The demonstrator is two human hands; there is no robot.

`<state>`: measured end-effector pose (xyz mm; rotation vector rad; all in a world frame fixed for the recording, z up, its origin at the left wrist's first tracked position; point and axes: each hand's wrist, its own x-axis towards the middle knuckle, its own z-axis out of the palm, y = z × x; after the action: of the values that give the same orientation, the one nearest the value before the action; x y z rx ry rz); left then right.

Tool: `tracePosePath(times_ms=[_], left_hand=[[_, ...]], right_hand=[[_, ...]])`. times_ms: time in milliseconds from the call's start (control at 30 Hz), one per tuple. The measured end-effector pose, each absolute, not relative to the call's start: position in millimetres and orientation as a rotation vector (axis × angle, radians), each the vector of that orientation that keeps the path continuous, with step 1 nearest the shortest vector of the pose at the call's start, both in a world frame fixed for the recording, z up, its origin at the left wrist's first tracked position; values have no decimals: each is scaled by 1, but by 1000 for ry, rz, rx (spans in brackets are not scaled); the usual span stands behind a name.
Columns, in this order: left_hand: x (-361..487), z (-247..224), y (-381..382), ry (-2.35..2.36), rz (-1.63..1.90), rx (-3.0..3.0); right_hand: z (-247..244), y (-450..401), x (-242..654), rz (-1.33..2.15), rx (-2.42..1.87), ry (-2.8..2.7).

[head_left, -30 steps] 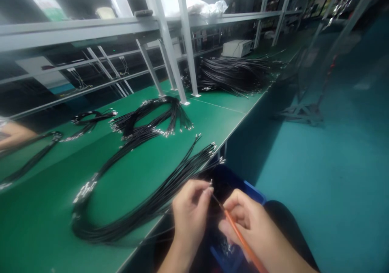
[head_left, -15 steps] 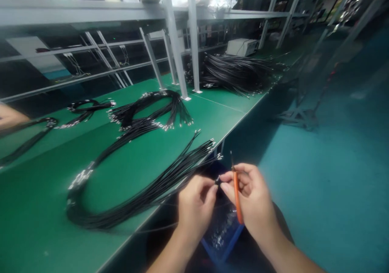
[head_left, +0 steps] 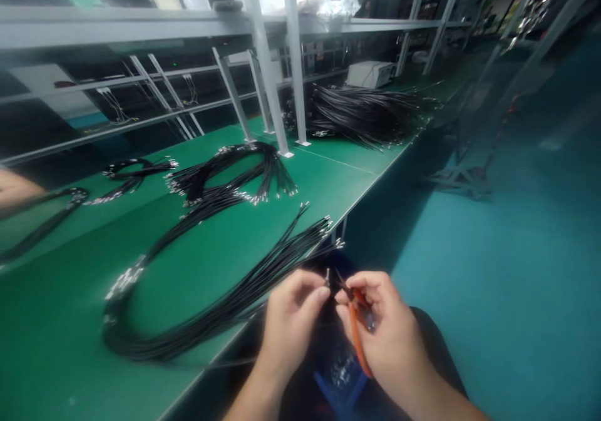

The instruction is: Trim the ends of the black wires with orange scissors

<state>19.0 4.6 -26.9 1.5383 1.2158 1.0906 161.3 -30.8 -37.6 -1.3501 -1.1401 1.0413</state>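
Observation:
Between thumb and forefinger, my left hand (head_left: 293, 314) pinches the end of a black cable, whose silvery connector tip (head_left: 328, 275) points upward. My right hand (head_left: 387, 321) is closed around orange-handled pliers (head_left: 357, 339). Their dark jaws point up and left, close to the cable end but apart from it. A bundle of black cables (head_left: 225, 308) with metal ends curves over the green table (head_left: 70, 321) left of my hands. Below the hands sits a blue bin (head_left: 350, 399) holding small shiny pieces.
More black cables lie looped (head_left: 235, 164) farther back, and a large cable pile (head_left: 361, 114) rests beyond the shelf posts (head_left: 270, 64). A white box (head_left: 370, 74) stands behind it. Another person's arm (head_left: 16, 191) shows at the left edge. The table edge runs diagonally beside me.
My hands have come slightly apart. The pliers have swung from upright to tilted left, with their jaws now near the cable end. The connector tip now shows above my left fingers.

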Motion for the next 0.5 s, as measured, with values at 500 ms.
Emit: tracePosePath(times_ms=[500], left_hand=[[6,-23,7,973,1057,1307]], right_hand=[[-27,-17,194,2081,-750,-997]])
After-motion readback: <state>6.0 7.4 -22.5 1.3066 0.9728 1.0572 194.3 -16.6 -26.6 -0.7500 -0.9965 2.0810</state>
